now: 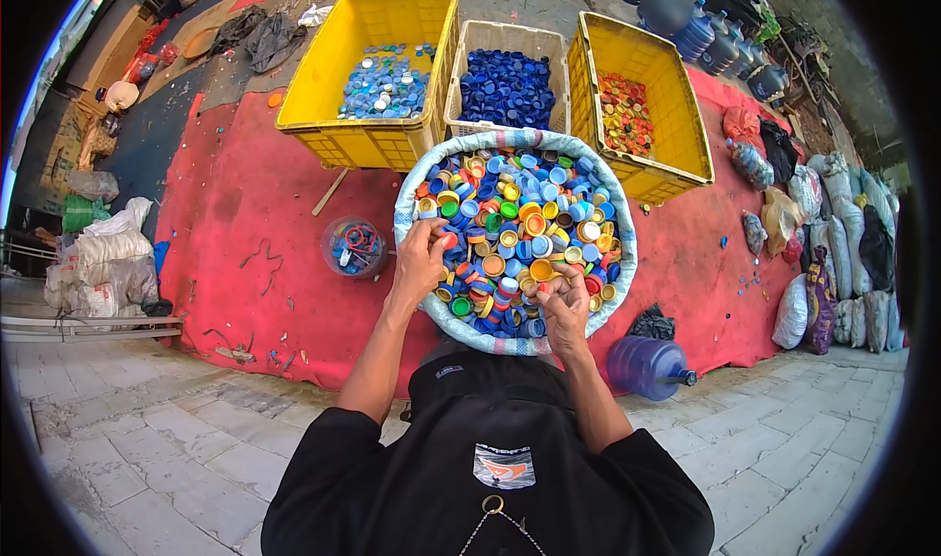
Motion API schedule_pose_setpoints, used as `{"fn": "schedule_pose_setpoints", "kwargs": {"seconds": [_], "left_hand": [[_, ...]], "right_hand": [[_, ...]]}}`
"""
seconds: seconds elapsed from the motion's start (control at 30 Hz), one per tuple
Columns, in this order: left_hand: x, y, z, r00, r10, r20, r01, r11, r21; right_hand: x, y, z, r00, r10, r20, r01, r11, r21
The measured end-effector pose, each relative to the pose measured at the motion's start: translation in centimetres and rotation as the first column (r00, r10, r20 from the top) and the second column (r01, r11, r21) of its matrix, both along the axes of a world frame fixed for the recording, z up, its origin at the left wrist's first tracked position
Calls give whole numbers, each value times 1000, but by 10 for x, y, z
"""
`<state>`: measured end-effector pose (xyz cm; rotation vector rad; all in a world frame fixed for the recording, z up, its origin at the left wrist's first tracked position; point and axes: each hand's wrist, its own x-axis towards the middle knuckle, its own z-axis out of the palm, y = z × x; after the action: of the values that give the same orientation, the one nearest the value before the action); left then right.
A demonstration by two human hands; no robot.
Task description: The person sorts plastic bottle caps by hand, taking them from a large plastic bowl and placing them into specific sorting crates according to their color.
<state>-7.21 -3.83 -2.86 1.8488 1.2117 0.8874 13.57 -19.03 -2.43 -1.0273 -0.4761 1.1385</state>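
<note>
A round sack with a rolled pale-blue rim [407, 195] stands in front of me, full of mixed bottle caps [510, 237] in blue, yellow, orange, green and red. My left hand [421, 262] is over the sack's left side, its fingers closed on a red bottle cap [449, 241]. Over the lower right part of the heap, my right hand [565, 309] has its thumb and fingers drawn together. What lies between them is too small to make out. Yellow and orange caps lie right beside those fingertips.
Behind the sack stand a yellow crate [323, 66] with light-blue and white caps, a whitish crate [513, 36] with dark-blue caps, and another yellow crate [676, 95] with red and yellow caps. A clear tub [338, 259] sits left, a water jug [642, 365] lies right.
</note>
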Motion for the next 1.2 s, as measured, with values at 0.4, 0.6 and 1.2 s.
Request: {"fn": "schedule_pose_setpoints", "kwargs": {"seconds": [0.4,0.6,1.2], "left_hand": [[20,-29,11,231,607,761,707,433,-560],[29,-36,15,434,510,742,530,522,-669],[24,-55,24,368,520,771,501,588,-636]], "right_hand": [[0,8,18,884,107,-456,-111,994,19],[12,27,6,882,92,462,35,965,-259],[33,101,-1,202,270,941,212,926,-311]]}}
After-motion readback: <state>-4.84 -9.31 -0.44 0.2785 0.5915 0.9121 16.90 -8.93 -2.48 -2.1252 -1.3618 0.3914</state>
